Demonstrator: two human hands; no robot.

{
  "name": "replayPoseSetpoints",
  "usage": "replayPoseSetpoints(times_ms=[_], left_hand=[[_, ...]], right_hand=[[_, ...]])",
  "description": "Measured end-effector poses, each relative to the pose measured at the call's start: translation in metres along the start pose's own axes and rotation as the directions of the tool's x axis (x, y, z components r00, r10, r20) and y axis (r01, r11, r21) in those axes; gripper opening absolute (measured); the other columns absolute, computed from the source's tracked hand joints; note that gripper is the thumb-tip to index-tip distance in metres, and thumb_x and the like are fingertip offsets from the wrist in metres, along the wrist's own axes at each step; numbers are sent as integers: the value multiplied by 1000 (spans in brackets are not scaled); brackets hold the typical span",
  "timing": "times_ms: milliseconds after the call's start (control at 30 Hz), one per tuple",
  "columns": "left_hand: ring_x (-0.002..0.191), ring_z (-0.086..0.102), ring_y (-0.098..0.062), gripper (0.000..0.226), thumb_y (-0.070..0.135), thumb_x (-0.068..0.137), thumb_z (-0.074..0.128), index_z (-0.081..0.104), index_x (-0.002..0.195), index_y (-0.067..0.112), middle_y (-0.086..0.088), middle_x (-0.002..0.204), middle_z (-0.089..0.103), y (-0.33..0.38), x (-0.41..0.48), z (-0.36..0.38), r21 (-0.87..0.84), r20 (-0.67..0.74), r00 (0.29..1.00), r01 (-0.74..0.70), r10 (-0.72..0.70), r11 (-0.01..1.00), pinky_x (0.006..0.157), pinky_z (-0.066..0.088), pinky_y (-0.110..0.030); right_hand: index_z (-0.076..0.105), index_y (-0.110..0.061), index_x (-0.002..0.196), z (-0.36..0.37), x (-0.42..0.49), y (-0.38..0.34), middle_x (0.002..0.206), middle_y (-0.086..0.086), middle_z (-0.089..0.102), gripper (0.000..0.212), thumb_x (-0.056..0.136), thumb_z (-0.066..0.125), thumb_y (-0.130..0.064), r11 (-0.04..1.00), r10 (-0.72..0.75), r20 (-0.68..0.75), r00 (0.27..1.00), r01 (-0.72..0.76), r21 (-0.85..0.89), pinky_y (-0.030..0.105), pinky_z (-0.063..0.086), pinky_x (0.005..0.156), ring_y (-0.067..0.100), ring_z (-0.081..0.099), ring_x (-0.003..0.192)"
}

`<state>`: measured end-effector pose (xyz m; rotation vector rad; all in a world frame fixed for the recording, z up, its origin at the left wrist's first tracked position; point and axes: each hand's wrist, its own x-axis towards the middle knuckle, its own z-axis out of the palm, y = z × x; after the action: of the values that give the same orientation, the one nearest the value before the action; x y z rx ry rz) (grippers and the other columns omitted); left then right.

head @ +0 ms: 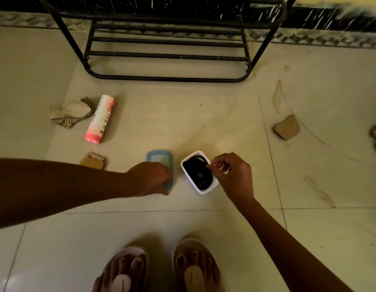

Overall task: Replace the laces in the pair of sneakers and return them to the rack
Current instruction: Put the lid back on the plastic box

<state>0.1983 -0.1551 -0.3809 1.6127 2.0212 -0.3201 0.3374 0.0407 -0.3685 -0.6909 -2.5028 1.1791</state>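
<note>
Feet in sandals (193, 270) stand on the pale tiled floor (225, 127) at the near edge, toes pointing toward the wall. Just beyond them both bare arms reach down. The left hand (150, 178) has its fingers curled over the near end of a blue lid (159, 160) that lies flat on the tiles, gripping it. Just beside the lid sits a white container (200, 189), uncovered, with black laces (198, 173) coiled inside. The right hand (233, 175) pinches the container's right rim between thumb and forefinger, the other fingers tucked in; whether a strand of lace is caught in that pinch too, I cannot tell. Left of the lid lies a cardboard scrap (92, 160). Farther out a pink bottle (100, 119) lies on its side, touching a crumpled cloth (70, 112); a tan block (287, 127) rests off to the right. Farthest, the black metal rack (166, 54) stands against the wall.
</note>
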Motion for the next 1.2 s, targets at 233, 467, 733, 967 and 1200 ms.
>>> replayPoseSetpoints(times_ms=[233, 467, 733, 967, 1200], left_hand=[[65, 63, -22, 11, 20, 78, 52, 57, 79, 10, -5, 77, 60, -1, -3, -21, 148, -282, 949, -103, 142, 984, 45, 39, -23], [58, 52, -16, 14, 34, 69, 42, 44, 73, 21, 3, 74, 53, -4, -25, -104, -354, -639, 765, -191, -87, 915, 53, 37, -24], [56, 53, -6, 20, 11, 90, 56, 50, 75, 21, 11, 59, 60, -6, 11, -117, -879, -335, 827, -101, -452, 467, 63, 47, -26], [58, 58, -8, 12, 19, 83, 70, 63, 90, 12, -1, 78, 65, -1, 40, -75, -854, -146, 908, 84, -392, 514, 63, 50, -20], [75, 54, -11, 21, 19, 82, 72, 68, 100, 10, -6, 92, 69, 12, 47, -60, -760, -244, 878, 91, -412, 644, 71, 43, -24]], right_hand=[[68, -22, 80, -6, 2, -4, 78, -16, 63, 12, 79, 72, -12, 991, 108, -45, 993, -104, 88, 9, 41, 58, 2, 56, 68], [60, -34, 107, -6, 3, -18, 110, -12, 62, 32, 81, 73, -20, 960, 134, 104, 986, -155, 232, 12, 48, 77, 4, 59, 95], [67, -11, 86, -12, 9, -37, 69, 3, 65, 5, 88, 63, -12, 641, 400, 299, 866, -498, 584, 21, 49, 52, 14, 58, 58], [55, -26, 120, -9, -25, -9, 68, 6, 69, 44, 81, 73, -19, 828, 464, 242, 852, -514, 224, 28, 56, 54, 17, 66, 55], [50, -28, 110, 5, -42, -4, 74, -5, 64, 26, 88, 64, -26, 868, 458, 221, 861, -487, 98, 17, 52, 47, 6, 63, 52]])
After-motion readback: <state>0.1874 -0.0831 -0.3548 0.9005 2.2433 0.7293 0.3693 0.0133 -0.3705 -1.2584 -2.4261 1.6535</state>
